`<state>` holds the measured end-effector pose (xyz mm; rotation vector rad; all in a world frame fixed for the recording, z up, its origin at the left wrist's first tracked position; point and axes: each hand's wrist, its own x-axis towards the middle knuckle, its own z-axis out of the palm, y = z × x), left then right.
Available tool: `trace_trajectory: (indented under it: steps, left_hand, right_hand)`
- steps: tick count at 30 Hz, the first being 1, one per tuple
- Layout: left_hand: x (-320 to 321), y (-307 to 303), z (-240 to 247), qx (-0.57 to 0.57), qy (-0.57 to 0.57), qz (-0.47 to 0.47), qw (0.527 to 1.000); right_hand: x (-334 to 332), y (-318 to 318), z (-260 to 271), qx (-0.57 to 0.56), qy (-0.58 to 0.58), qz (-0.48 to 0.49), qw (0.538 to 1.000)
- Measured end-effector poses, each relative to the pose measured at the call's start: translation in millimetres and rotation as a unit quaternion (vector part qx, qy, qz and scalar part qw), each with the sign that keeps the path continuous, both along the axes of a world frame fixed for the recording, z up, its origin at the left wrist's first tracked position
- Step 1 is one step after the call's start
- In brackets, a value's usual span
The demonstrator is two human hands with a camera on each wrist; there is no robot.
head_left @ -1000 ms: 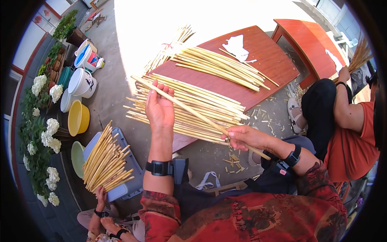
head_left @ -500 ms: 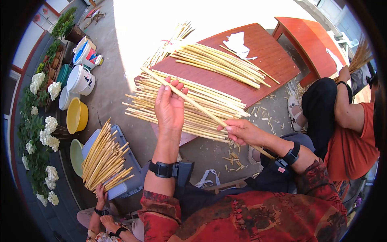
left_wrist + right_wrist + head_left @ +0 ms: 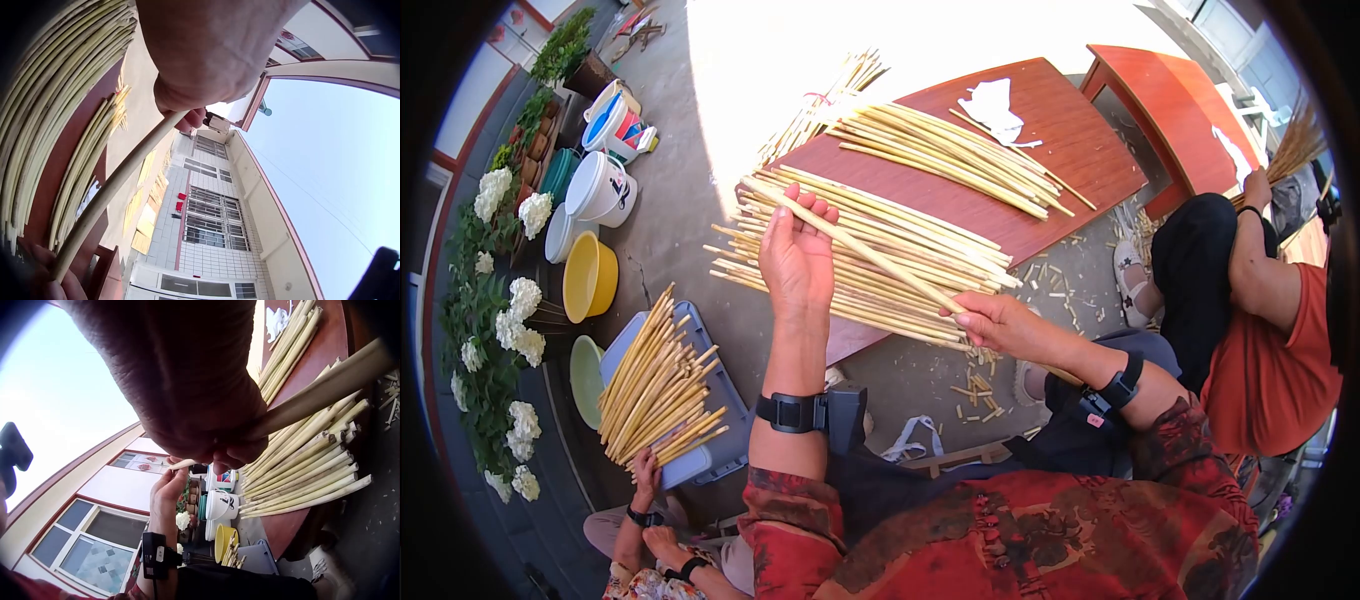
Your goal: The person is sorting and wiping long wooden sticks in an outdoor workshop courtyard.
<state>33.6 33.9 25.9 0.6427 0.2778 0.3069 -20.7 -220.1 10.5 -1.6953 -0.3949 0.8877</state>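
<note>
One long pale stick (image 3: pixel 870 257) slants across the middle of the head view, above a layer of similar sticks (image 3: pixel 930 240). The left hand (image 3: pixel 798 255), palm up, holds its upper-left part between thumb and loosely curled fingers. Farther down the stick, the right hand (image 3: pixel 1005 328) grips it with thumb and fingers. In the left wrist view the stick (image 3: pixel 112 181) runs from the left hand (image 3: pixel 209 56) to the right fingers (image 3: pixel 59 278). The right wrist view has the right hand (image 3: pixel 187 387) around the stick (image 3: pixel 331 381), with the left hand (image 3: pixel 167 497) beyond.
A red-brown table (image 3: pixel 1065 120) bears another bundle (image 3: pixel 950 155) and a white cloth (image 3: pixel 992 108). Cut pieces (image 3: pixel 980 395) litter the ground. At left are a blue tray (image 3: pixel 725 440) with sticks, a yellow basin (image 3: pixel 590 278) and buckets. People sit at both sides.
Over the last half second the left hand has shifted left, after an earlier move right. The right hand has stayed nearly in place, still gripping the stick.
</note>
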Motion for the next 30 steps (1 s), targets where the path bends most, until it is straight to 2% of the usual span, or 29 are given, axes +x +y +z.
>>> trace_trajectory:
  steps: [2,4,6,8,10,14,15,17,19,20,22,23,24,26,30]
  left_hand:
    - [2,10,2,0.002,0.0,0.056,0.998]
    - [1,6,2,0.008,0.009,0.065,0.998]
    - [-4,-13,0,0.045,0.016,0.031,0.998]
    - [-10,-39,-9,0.043,0.014,-0.034,0.998]
    - [-17,-60,-17,0.038,0.023,-0.105,0.994]
    - [-14,-56,-10,0.018,0.042,-0.101,0.994]
    - [-9,-46,-8,0.023,0.044,-0.065,0.997]
    - [0,-21,-5,0.029,0.047,-0.026,0.998]
    - [6,-2,-2,0.025,0.047,0.065,0.996]
    - [5,-2,-3,0.025,0.048,0.065,0.996]
    - [1,-8,-5,0.043,0.041,0.057,0.997]
    - [-3,-19,-6,0.041,0.048,0.012,0.998]
    - [-9,-34,-9,0.04,0.048,0.011,0.998]
    - [-18,-55,-14,0.02,0.04,-0.088,0.995]
    - [-14,-48,-9,0.012,0.057,-0.082,0.995]
  right_hand:
    - [-4,-2,-5,-0.043,-0.106,0.008,0.993]
    - [-5,-3,6,-0.064,-0.136,-0.011,0.989]
    - [-3,-2,8,-0.085,-0.167,-0.03,0.982]
    - [2,-1,2,-0.051,-0.23,-0.072,0.969]
    - [4,0,8,-0.056,-0.24,-0.087,0.965]
    - [8,-3,3,-0.097,-0.282,-0.097,0.95]
    - [7,-4,2,-0.097,-0.282,-0.095,0.95]
    - [4,-7,-1,-0.13,-0.364,-0.078,0.919]
    - [3,-8,-3,-0.136,-0.389,-0.069,0.908]
    - [2,-9,-3,-0.143,-0.415,-0.062,0.897]
    - [3,-8,-1,-0.159,-0.424,-0.057,0.89]
    - [4,-7,2,-0.175,-0.433,-0.052,0.882]
    - [5,-5,4,-0.176,-0.433,-0.053,0.882]
    - [6,-1,8,-0.178,-0.428,-0.069,0.883]
    - [4,5,0,-0.135,-0.434,-0.088,0.886]
